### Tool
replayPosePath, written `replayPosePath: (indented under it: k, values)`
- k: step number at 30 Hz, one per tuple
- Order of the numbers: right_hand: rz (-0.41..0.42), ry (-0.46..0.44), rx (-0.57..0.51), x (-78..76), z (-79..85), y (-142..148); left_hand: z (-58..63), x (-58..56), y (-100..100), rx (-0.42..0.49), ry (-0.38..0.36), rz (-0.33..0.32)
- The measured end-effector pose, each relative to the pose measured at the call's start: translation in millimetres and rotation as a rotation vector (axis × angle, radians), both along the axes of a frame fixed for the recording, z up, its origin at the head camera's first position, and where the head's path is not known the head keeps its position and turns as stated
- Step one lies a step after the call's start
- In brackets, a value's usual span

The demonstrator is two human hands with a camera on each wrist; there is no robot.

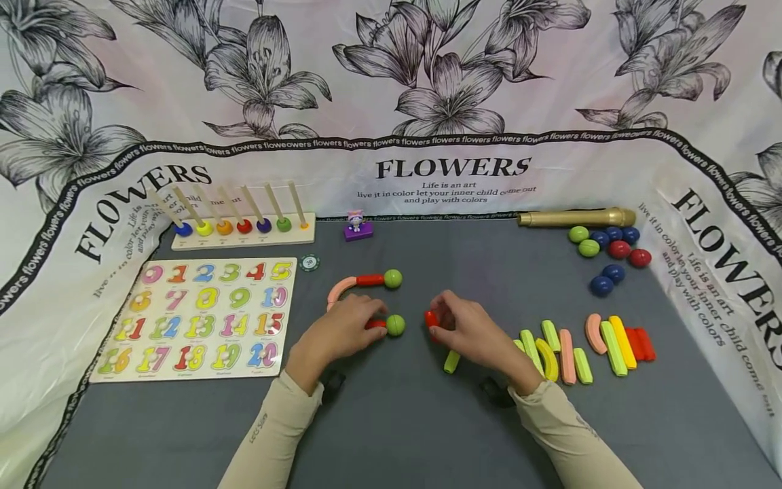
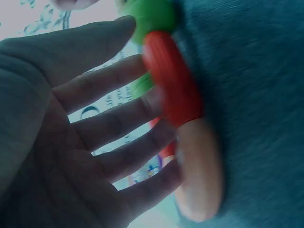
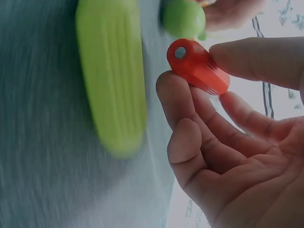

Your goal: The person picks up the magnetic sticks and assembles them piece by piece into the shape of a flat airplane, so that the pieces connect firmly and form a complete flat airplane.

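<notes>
- My right hand (image 1: 470, 329) pinched a short red stick (image 3: 202, 69) between thumb and fingertips, its end with a round silvery spot uncovered, up off the grey cloth (image 1: 391, 435).
- A light green stick (image 1: 451, 361) lay on the cloth just beside that hand, on my side of it.
- My left hand (image 1: 345, 329) had its fingers apart and nearly straight, the tips at the side of a second red stick (image 2: 175, 80) and the peach piece (image 2: 199, 171) joined to it; whether every tip touched, I cannot tell.
- A green ball (image 1: 396, 325) sat against the far end of that second red stick, towards my right hand, with a gap between ball and right hand.
- Just beyond my left hand lay a similar row: a curved pink piece (image 1: 339, 291), a third red stick (image 1: 369, 280) and another green ball (image 1: 393, 278), end to end.
- To my left lay a number board (image 1: 201, 375), with a peg stand (image 1: 244, 239) behind it.
- To my right, more coloured sticks (image 1: 567, 356) lay on the cloth, with blue, red and green balls (image 1: 601, 286) farther back near a gold-coloured rod (image 1: 577, 218).
</notes>
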State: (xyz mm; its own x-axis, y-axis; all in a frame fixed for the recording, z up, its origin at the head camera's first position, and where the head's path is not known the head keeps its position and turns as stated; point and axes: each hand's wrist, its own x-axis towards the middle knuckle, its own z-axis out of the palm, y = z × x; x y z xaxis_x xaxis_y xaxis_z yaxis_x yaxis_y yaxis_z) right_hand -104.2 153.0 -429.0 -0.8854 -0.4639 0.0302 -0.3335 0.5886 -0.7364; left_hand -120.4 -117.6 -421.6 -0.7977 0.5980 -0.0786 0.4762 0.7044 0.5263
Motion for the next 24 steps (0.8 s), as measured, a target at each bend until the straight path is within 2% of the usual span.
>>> replayPosePath:
  k: [5,15,19,24]
  values:
    - [0.033,-0.016,-0.013,5.1,-5.1,-14,-7.7,1.5,8,-0.053,0.036,0.001]
    - [0.088,0.014,0.006,16.6,-12.3,-31,-10.0,1.8,10,-0.024,0.062,0.023]
    - [0.064,0.016,0.011,20.1,-14.4,-40,-11.1,1.5,8,-0.008,0.072,0.021]
    - [-0.014,0.023,0.034,21.8,-15.6,-55,-13.6,1.4,2,0.008,0.081,0.029]
